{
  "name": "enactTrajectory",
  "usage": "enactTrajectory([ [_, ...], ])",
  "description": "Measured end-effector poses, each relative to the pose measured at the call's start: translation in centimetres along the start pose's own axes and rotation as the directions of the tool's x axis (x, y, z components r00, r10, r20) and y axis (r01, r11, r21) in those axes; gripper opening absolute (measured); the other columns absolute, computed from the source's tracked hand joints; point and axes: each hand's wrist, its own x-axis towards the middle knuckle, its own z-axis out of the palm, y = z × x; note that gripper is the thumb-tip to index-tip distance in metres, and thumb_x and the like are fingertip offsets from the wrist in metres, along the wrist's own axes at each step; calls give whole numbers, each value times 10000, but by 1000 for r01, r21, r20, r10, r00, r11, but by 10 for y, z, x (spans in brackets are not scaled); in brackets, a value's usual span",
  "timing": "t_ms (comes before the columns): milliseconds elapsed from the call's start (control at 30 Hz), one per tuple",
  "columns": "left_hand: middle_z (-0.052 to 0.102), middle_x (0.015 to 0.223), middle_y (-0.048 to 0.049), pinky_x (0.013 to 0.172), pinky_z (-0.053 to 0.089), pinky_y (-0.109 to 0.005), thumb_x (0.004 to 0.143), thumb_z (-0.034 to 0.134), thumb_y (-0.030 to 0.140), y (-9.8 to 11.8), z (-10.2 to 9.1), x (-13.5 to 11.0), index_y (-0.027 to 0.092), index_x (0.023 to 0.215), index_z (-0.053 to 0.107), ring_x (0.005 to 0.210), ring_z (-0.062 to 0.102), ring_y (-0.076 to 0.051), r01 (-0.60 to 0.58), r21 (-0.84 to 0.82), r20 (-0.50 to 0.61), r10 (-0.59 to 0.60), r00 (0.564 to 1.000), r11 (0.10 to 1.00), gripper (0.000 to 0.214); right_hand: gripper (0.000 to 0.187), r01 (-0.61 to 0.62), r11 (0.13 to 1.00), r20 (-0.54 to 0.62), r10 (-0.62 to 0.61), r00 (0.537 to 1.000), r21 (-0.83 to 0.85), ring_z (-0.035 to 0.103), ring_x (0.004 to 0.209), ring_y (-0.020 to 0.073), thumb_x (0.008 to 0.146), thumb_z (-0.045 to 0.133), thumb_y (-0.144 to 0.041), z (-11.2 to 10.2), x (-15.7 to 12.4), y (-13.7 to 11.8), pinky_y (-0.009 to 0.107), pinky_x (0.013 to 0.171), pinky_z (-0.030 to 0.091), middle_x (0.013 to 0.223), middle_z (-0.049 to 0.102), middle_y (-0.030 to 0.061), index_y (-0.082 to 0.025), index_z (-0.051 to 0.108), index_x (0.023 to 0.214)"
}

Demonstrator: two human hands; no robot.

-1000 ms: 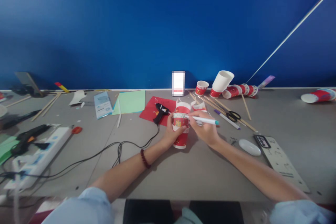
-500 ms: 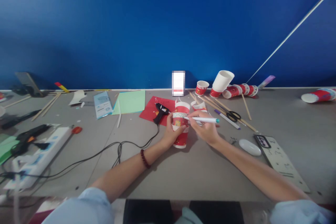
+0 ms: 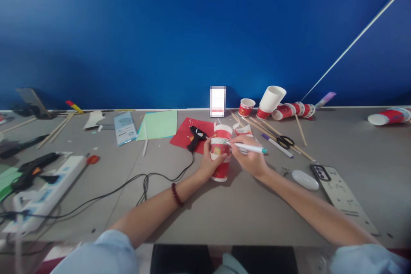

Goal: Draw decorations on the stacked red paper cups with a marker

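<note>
My left hand (image 3: 210, 162) is wrapped round a red and white paper cup piece (image 3: 221, 173), made of cups joined end to end and held upright over the table. Between the fingers of my right hand (image 3: 248, 156) is a white marker (image 3: 248, 148) with a teal end pointing right. Its tip touches or nearly touches the white band on the cup's right side; my fingers partly hide the contact. Just behind my right hand lies a cut red and white cup (image 3: 244, 130). A black glue gun (image 3: 196, 137) rests on red paper (image 3: 178, 136) to the left.
At the back right stand a small cup (image 3: 246, 107) and tilted stacked cups (image 3: 272, 99). Scissors (image 3: 285, 141), wooden sticks (image 3: 301, 132), a purple-capped marker (image 3: 278, 145), a white mouse-shaped object (image 3: 305, 180) and a phone (image 3: 345, 199) lie right. A cable (image 3: 112, 190) and power strip (image 3: 48, 192) occupy the left.
The marker's teal end has dipped slightly lower and to the left, tilting the marker a little more. Both hands keep their holds, and the cup piece stays in place.
</note>
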Motion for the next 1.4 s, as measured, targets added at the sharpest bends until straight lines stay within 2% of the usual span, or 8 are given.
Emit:
enactTrajectory([
  [333,520,1318,-163,1017,406,-444,625,787,463,2,1,1,208,1276,337,1161,567,-289,-27,-9,19,27,999,1000,832,83,-1,1000,-2,2,1000,26,643,700,172,859,558,-207,-1,1,-4,291,644,508,754,690,23,-222,626,814],
  [733,514,1338,-150,1028,403,-437,650,785,485,3,1,-1,219,1299,348,1208,540,-289,-20,0,23,20,1000,1000,826,63,27,1000,9,-28,1000,10,649,703,178,855,571,-213,0,-1,-2,310,658,514,761,703,27,-226,619,816],
  [967,529,1320,-157,995,430,-436,631,789,518,1,1,1,218,1303,333,1112,600,-270,-14,0,29,14,999,1000,865,86,-15,1000,8,15,1000,8,655,702,170,862,553,-214,-1,0,0,297,658,519,761,704,20,-227,624,815],
  [1400,536,1318,-147,1023,420,-438,641,790,473,3,1,-1,217,1297,345,1170,571,-275,-23,-5,16,23,1000,1000,833,75,-34,998,21,33,999,59,642,668,171,847,564,-206,-1,0,-6,302,637,521,736,696,22,-225,621,801],
])
